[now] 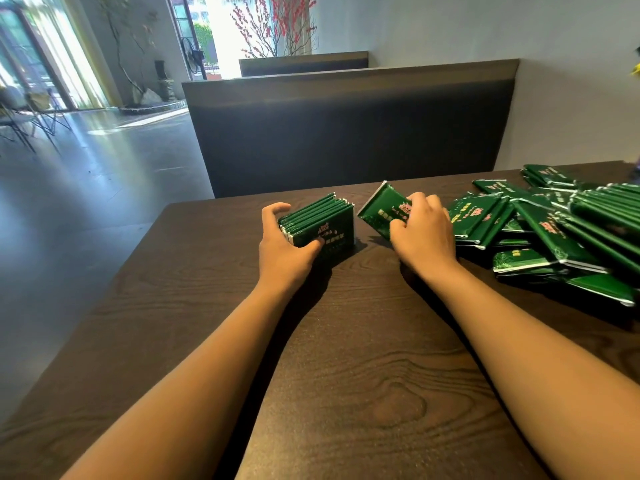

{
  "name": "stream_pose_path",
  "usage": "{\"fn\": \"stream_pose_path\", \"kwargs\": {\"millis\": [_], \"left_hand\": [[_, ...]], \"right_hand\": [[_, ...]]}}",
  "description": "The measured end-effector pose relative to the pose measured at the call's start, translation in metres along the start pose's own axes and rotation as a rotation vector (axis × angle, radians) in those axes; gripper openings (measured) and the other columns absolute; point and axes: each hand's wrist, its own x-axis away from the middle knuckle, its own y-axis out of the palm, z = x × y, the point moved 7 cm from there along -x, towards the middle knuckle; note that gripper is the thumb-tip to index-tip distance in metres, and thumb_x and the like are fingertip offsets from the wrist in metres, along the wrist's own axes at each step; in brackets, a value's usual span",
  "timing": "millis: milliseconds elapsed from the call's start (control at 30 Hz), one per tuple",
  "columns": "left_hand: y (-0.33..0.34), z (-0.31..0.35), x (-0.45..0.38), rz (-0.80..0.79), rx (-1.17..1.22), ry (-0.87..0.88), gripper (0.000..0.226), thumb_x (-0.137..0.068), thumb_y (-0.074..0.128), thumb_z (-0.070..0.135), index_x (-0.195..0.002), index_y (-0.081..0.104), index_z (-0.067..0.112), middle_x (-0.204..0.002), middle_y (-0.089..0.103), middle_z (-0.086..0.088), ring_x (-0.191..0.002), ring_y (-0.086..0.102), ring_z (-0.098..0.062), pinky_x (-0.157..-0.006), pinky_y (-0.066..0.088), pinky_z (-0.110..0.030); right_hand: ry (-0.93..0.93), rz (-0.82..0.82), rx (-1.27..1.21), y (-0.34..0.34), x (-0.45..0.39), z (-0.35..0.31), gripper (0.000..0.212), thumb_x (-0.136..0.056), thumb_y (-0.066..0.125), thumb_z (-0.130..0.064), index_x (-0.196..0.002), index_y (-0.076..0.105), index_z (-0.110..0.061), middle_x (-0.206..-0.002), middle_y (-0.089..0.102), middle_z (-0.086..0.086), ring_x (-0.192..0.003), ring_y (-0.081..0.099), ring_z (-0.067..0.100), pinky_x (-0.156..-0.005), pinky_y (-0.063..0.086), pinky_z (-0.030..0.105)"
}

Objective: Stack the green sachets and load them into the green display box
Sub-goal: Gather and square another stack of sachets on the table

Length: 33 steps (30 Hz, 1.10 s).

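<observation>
A stack of several green sachets stands on edge on the dark wooden table. My left hand grips that stack from its left side, thumb on the front face. My right hand holds a single green sachet, tilted, just right of the stack and apart from it. A loose pile of green sachets lies at the right of the table, beside my right hand. No green display box is in view.
A dark padded bench back rises behind the table's far edge. The table's left edge drops to a grey floor. The pile reaches the right border of the view.
</observation>
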Motion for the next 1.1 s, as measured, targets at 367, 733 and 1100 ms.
{"fn": "stream_pose_path", "kwargs": {"millis": [367,733,1100], "left_hand": [[0.009,0.007,0.004,-0.135,0.142,-0.002,0.072,-0.087,0.080,0.009,-0.137,0.034,0.033,-0.134,0.049,-0.006,-0.114,0.061,-0.019,-0.080,0.061,-0.026],[0.019,0.012,0.006,-0.232,0.106,0.048,0.093,-0.070,0.091,0.033,-0.141,0.031,0.029,-0.136,0.050,0.004,-0.124,0.058,-0.013,-0.099,0.056,-0.029],[0.023,0.014,0.006,-0.308,0.029,0.097,0.092,-0.079,0.086,0.007,-0.147,0.029,0.032,-0.133,0.053,0.004,-0.120,0.061,-0.013,-0.097,0.056,-0.025]], "right_hand": [[-0.373,0.430,-0.490,-0.031,0.015,-0.025,0.019,-0.080,0.043,0.001,-0.082,0.061,-0.003,-0.098,0.056,0.013,-0.093,0.051,0.026,-0.080,0.037,0.016],[-0.481,-0.205,-0.396,0.023,0.018,-0.036,0.081,-0.083,0.078,-0.009,-0.149,0.036,-0.032,-0.152,0.032,0.000,-0.134,0.044,0.013,-0.101,0.045,0.016],[0.019,-0.455,-1.070,0.039,0.016,-0.027,0.062,-0.099,0.042,-0.036,-0.158,0.021,-0.033,-0.166,0.019,0.010,-0.149,0.029,0.023,-0.110,0.038,0.036]]}}
